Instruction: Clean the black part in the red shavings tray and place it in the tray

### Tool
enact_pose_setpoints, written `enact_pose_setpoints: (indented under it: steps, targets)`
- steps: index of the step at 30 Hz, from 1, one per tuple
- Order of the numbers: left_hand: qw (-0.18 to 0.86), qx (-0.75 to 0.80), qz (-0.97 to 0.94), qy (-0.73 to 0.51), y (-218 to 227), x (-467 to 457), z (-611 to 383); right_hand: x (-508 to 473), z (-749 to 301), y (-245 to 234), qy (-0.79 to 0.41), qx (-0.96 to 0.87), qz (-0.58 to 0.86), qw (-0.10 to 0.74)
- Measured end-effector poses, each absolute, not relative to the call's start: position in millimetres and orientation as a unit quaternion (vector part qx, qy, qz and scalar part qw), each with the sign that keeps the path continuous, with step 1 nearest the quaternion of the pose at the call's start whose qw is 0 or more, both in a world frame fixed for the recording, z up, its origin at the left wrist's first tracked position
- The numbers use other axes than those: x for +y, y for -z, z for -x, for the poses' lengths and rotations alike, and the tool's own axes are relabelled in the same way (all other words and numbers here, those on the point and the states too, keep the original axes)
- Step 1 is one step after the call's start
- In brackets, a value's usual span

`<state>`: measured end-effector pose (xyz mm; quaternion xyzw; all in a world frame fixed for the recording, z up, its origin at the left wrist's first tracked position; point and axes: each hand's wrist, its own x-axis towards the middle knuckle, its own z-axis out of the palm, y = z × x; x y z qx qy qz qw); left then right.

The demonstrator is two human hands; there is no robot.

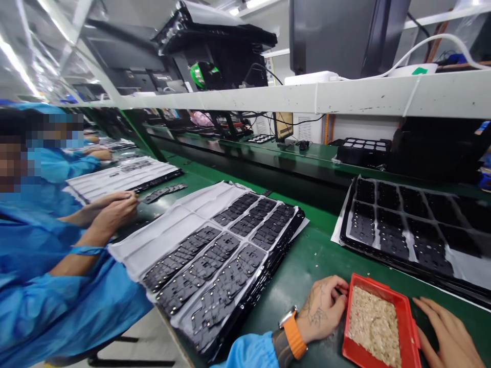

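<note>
Working at the far left, a co-worker in blue sleeves holds the co-worker's hands [111, 209] together over the green bench [314, 255]. Next comes a stack of black trays [222, 260] carrying small dark parts on white sheets. Right of it, the left hand [321, 307] lies loosely curled, fingertips against the left rim of the red tray [347, 327]; whether they pinch it I cannot tell. The red tray, filled with pale pieces [374, 324], sits between both hands, its long axis running away from the person. The right hand [448, 332] rests flat, fingers spread and empty, just beside its right wall.
</note>
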<state>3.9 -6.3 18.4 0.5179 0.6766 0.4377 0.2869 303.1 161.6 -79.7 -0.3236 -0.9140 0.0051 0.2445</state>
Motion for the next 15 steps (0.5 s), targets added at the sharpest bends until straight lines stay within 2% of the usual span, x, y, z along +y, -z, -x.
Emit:
enact_pose_setpoints:
  steps: [4, 9, 13, 15]
  targets:
    - [0.296, 0.673, -0.522, -0.433, -19, -6, -3, 148, -294, 58, -0.013, -0.907, 0.340, 0.247]
    - [0.310, 0.671, -0.509, -0.441, -27, -5, -6, 146, -296, 57, -0.020, -0.905, 0.349, 0.242]
    - [0.338, 0.673, -0.477, -0.453, -66, -50, -4, 146, -296, 60, -0.025, -0.903, 0.347, 0.254]
    - [0.343, 0.659, -0.525, -0.415, -98, -83, 10, 146, -295, 61, -0.035, -0.901, 0.346, 0.260]
